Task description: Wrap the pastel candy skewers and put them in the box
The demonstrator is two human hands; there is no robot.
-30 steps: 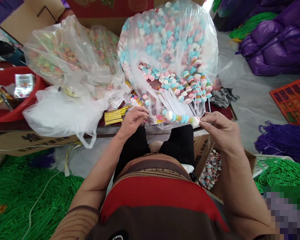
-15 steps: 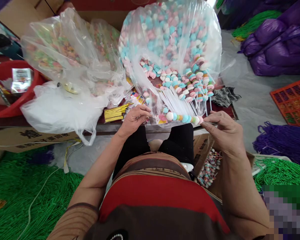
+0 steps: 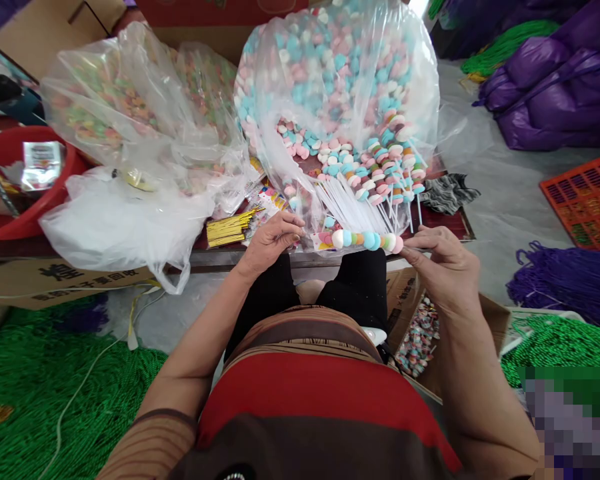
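A skewer of soft candies [image 3: 367,241] in white, blue, orange, green and pink lies level in front of me. My right hand [image 3: 443,263] pinches its stick just beyond the pink end. At the white end, a small clear packaging bag [image 3: 323,241] with a pink and yellow print overlaps or touches the skewer; I cannot tell how far one is inside the other. My left hand [image 3: 275,243] has thumb and fingers closed at the bag's left side. Beyond the hands, white sticks [image 3: 353,207] lie in a bundle beside several finished candy skewers [image 3: 395,160].
A big clear bag of marshmallows [image 3: 335,73] fills the table's back. To its left stand a bag of gummies [image 3: 95,100], a white plastic bag [image 3: 120,213], a red basin [image 3: 65,180] and gold twist ties [image 3: 227,229]. An open carton [image 3: 493,320] sits low at right.
The skewer's white end has come slightly closer to the printed bag and now covers part of it. Both hands keep nearly the same place and grip.
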